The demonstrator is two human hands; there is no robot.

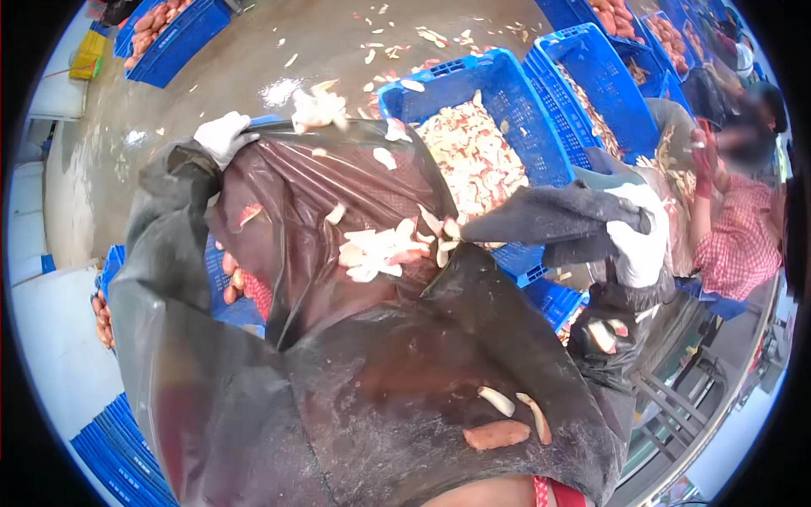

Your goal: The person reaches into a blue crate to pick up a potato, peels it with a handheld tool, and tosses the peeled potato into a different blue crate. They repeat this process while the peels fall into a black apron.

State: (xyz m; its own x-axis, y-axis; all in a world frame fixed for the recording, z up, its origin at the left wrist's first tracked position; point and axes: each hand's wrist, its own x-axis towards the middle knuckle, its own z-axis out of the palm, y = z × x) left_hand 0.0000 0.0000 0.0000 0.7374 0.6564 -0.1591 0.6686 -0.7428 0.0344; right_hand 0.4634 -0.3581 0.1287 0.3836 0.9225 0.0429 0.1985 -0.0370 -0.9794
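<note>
My left hand (pixel 224 138), in a white glove, is closed on the far left edge of a dark, wet-looking apron (pixel 338 355) spread over my lap. My right hand (pixel 640 241), also gloved in white, grips a dark grey cloth (pixel 541 215) whose far end reaches the apron's right side. A pile of pale peelings (pixel 380 252) with reddish skin lies in the apron's fold. Several more pieces rest nearer my body. At the apron's far edge, a blurred clump of peelings (pixel 319 108) is in view. Beyond stands a blue crate (pixel 528 127) holding many peelings.
A second blue crate (pixel 604 80) with peelings stands to the right. Beside it sits another person in a checked red garment (pixel 737 241). A crate of reddish tubers (pixel 173 46) is at the far left. Peelings litter the wet floor (pixel 312 34). Stacked blue crates (pixel 118 452) are lower left.
</note>
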